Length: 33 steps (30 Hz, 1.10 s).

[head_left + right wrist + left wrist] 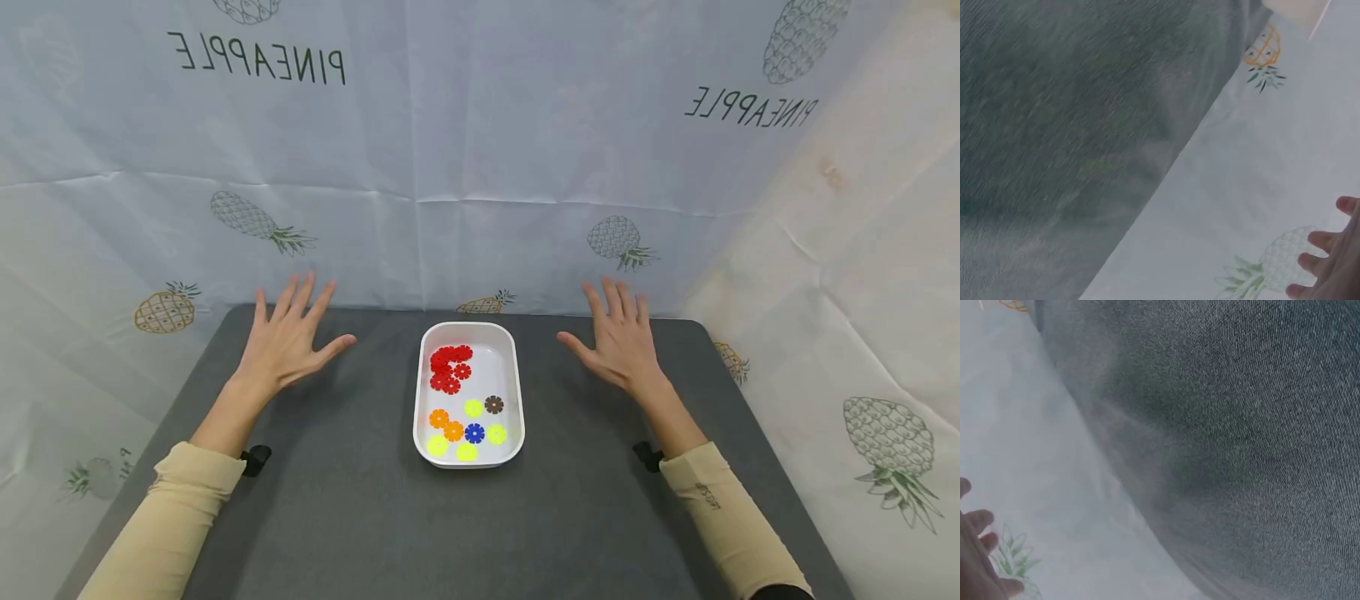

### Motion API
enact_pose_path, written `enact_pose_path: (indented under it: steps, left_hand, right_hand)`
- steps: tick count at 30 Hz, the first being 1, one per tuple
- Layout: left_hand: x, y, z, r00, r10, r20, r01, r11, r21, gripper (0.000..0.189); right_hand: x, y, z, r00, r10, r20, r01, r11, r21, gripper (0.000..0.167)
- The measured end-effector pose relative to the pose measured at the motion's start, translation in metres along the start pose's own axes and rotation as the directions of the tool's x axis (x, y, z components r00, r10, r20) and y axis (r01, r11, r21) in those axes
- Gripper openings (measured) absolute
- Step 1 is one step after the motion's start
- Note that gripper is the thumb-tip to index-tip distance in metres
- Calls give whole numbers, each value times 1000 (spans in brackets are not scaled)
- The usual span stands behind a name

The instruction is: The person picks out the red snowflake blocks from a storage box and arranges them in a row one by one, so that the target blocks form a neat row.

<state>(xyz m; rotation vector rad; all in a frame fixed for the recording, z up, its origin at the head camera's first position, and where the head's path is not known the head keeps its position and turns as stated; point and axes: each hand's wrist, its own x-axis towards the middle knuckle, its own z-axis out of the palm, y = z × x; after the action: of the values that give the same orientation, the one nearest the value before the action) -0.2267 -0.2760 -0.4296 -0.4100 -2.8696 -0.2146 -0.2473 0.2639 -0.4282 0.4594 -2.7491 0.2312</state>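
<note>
Fingers (321, 303) splayed wide, a person's left hand (283, 343) and right hand (621, 343) are hovering above the far left and right of a gray table (480, 542), flanking a white tray (491, 362) that is holding red, orange, yellow, blue and brown discs (442, 358).

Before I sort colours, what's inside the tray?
The tray holds red discs, two orange, four yellow, one blue, one brown. The reds overlap; what lies beneath is covered.

Head view bright, soft shadows on tabletop (480, 533); wrist views dimmer, hazy, grainy.
</note>
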Motion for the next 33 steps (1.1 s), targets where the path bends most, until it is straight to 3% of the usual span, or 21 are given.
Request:
enact_pose_path:
  steps: [5, 11, 15, 20, 23, 26, 28, 30, 33]
  left_hand:
    - [-4, 3, 1, 1000, -3, -1, 3, 998, -60, 91]
    - [-6, 14, -2, 996, -41, 76, 54, 982, -183, 81]
    - [-7, 27, -3, 987, -54, 153, 94, 960, -266, 69]
    - [-6, 47, 2, 983, 1, 185, 75, 911, -406, 55]
    - [-6, 59, 5, 980, 32, 195, 72, 862, -501, 51]
    - [-6, 71, 8, 968, 41, 246, 120, 788, -604, 50]
    - [-7, 78, 9, 957, 53, 286, 161, 722, -673, 51]
    - [-8, 87, 10, 942, 72, 327, 208, 640, -740, 54]
    - [-10, 99, 14, 922, 88, 377, 276, 534, -800, 62]
  right_hand:
    - [2, -14, 2, 999, -31, -11, 32, 996, 81, 93]
    - [9, -37, 4, 999, -52, -6, 52, 972, 228, 82]
    - [19, -58, 5, 997, -52, 54, 26, 917, 399, 72]
    - [36, -86, 4, 982, -99, 163, -16, 808, 590, 58]
    - [47, -102, 1, 957, -174, 232, -18, 762, 648, 45]
    - [59, -115, 1, 922, -268, 280, 4, 728, 685, 32]
    - [67, -122, 5, 897, -320, 306, 15, 712, 702, 27]
    - [75, -129, 11, 869, -365, 334, 14, 694, 720, 26]
    - [84, -140, 23, 818, -401, 413, -48, 667, 744, 30]
